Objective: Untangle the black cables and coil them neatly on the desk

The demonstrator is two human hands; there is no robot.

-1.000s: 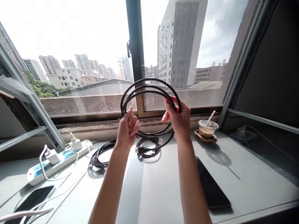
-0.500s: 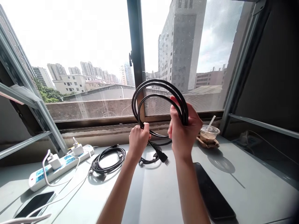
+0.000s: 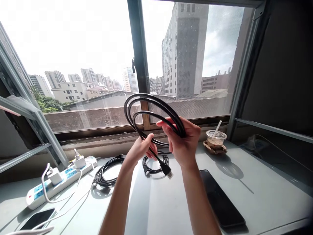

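Behind the black cable coil (image 3: pixel 176 119), which we take as our landmark, stands a dark-framed window (image 3: pixel 140 71), with a tall grey tower (image 3: pixel 187 55) visible outside. Below the coil we see a white desk (image 3: pixel 161 202), partly sunlit. The landmark itself is raised above the desk, its several loops tilted and spread toward the left. On the desk, well left of it, lies a white power strip (image 3: pixel 65 176) with two white adapters fitted. Our right hand (image 3: pixel 186 140) is wrapped narrowly around the bundled strands at the coil's right side. Our left hand (image 3: pixel 141 148), at its lower left, is partly curled against a strand; how firmly it grips, we cannot tell. Lower right of the coil rests a black smartphone (image 3: pixel 222 202); at far lower left lies another phone (image 3: pixel 37 218). Below and left sits a second coiled cable (image 3: pixel 102 179); right, a lidded drink cup (image 3: pixel 216 138). Directly below the landmark we find a smaller cable loop (image 3: pixel 154 171), partly overlapped by the hanging plug (image 3: pixel 165 168).
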